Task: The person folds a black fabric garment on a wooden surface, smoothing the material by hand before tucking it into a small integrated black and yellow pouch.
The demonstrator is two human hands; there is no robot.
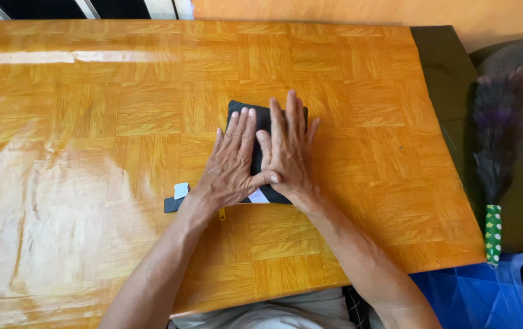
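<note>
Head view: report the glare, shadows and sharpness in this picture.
Head view: broad white glare streaks the glossy orange table along its left side and far edge; the left hand and right hand, flat on the black folded cloth, are sharp, with only faint shadows; the feather duster at right sits dimmer.

Glossy wood-pattern table (359,140); matt black cloth (261,116), seemingly.

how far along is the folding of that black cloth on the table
Done, by the look of it: the black cloth is already a small compact rectangle on the orange table. In hand: the left hand and right hand lie flat on it, side by side. Left: a strap end with a white tag sticks out, untucked.
</note>
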